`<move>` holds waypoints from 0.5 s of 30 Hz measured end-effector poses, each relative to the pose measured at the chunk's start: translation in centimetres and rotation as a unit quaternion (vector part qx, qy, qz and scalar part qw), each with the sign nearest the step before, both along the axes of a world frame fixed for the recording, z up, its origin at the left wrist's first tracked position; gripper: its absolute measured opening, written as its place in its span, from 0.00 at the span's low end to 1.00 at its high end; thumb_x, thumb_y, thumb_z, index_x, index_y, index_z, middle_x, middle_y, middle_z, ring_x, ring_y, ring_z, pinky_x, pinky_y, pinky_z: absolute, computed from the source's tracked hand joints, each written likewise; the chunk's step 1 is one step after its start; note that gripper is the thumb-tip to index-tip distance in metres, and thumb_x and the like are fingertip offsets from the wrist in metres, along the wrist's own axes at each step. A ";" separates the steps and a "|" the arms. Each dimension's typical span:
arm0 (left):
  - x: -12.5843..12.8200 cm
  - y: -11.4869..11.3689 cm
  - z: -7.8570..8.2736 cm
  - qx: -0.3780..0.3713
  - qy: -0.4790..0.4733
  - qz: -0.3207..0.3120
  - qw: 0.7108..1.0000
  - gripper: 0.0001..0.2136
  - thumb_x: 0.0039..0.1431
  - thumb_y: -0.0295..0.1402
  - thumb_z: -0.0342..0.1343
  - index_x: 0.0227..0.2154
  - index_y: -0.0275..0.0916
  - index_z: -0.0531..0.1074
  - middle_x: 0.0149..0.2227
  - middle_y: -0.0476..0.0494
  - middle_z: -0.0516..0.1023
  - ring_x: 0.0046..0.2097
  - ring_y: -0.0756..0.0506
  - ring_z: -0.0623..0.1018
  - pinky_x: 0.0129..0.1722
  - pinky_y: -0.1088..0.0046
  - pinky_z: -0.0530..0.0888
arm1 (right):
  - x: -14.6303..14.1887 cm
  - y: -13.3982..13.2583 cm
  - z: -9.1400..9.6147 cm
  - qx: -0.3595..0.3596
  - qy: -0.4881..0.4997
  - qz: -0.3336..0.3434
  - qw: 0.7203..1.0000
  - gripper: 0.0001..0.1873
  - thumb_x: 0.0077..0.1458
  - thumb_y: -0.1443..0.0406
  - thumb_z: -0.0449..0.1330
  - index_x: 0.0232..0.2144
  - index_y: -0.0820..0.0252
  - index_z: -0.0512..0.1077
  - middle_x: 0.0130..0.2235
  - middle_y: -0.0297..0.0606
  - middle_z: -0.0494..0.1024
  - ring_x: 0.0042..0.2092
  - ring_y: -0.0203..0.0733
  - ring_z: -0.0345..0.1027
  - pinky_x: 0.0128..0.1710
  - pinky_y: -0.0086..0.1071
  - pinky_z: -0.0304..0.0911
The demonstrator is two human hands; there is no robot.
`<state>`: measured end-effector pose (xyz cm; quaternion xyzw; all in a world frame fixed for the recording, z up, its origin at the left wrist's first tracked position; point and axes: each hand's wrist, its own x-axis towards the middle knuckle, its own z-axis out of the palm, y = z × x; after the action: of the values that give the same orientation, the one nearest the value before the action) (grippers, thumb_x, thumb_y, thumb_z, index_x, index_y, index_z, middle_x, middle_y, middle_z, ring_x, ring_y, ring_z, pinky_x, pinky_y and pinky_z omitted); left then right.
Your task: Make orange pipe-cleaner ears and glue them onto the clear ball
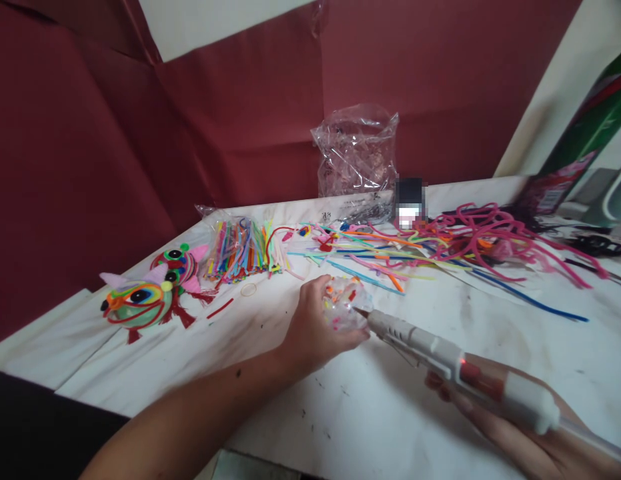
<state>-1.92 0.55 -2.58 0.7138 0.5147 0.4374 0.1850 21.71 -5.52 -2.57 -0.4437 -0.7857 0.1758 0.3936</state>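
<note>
My left hand (314, 325) is closed around a small clear ball (344, 303) with bits of coloured pipe cleaner stuck on it, held just above the white table (370, 413). My right hand (520, 433) grips a white glue gun (440, 353) at the lower right. The gun's brown nozzle tip touches the right side of the ball. Only the fingers and palm of the right hand show under the gun.
Two finished fish-like decorated balls (145, 297) lie at the left. A bundle of cut coloured pipe cleaners (240, 250), loose strands (370, 250) and a pink tangle (490, 233) spread across the back. A clear plastic bag (357, 160) stands against the red backdrop.
</note>
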 end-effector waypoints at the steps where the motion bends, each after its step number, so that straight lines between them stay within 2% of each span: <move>1: 0.0 0.0 0.0 0.000 0.001 0.002 1.000 0.41 0.33 0.41 0.66 0.52 0.38 0.54 0.51 0.36 0.61 0.52 0.39 0.66 0.50 0.59 0.67 | 0.1 0.0 -0.1 0.002 -0.013 0.015 1.000 0.13 0.50 0.55 0.54 0.30 0.54 0.75 0.28 0.37 0.80 0.28 0.44 0.75 0.28 0.30 0.72; 3: 0.0 0.0 0.0 0.000 0.003 0.001 1.000 0.41 0.33 0.39 0.66 0.52 0.38 0.54 0.51 0.36 0.61 0.52 0.39 0.66 0.51 0.59 0.66 | 0.2 -0.2 -0.6 0.006 -0.022 0.001 1.000 0.15 0.51 0.54 0.54 0.31 0.55 0.75 0.29 0.38 0.80 0.29 0.45 0.75 0.30 0.31 0.73; 7: 0.0 0.1 -0.1 0.002 -0.003 -0.010 1.000 0.40 0.33 0.37 0.66 0.52 0.37 0.54 0.51 0.36 0.61 0.52 0.39 0.66 0.51 0.60 0.66 | 0.4 -0.7 -2.2 0.035 -0.016 -0.078 0.996 0.22 0.50 0.49 0.53 0.37 0.57 0.74 0.34 0.43 0.80 0.34 0.49 0.75 0.39 0.38 0.71; 11: 0.0 0.1 -0.3 0.015 -0.002 -0.003 1.000 0.40 0.34 0.41 0.66 0.52 0.38 0.55 0.50 0.36 0.62 0.51 0.39 0.66 0.50 0.59 0.66 | 1.0 -0.4 -3.1 0.050 -0.030 -0.051 0.997 0.22 0.52 0.49 0.50 0.37 0.56 0.74 0.33 0.43 0.80 0.33 0.48 0.75 0.39 0.39 0.72; 15: 0.0 0.2 -0.2 0.008 -0.006 -0.012 1.000 0.41 0.32 0.37 0.66 0.52 0.38 0.55 0.51 0.36 0.62 0.52 0.38 0.66 0.49 0.59 0.67 | 1.9 0.1 -3.1 0.067 -0.075 -0.026 0.995 0.19 0.48 0.54 0.57 0.41 0.57 0.73 0.36 0.42 0.80 0.34 0.49 0.76 0.35 0.34 0.73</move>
<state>-1.94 0.72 -2.81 0.7187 0.5013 0.4440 0.1873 23.60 -5.45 -5.67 -0.4487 -0.8112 0.0783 0.3666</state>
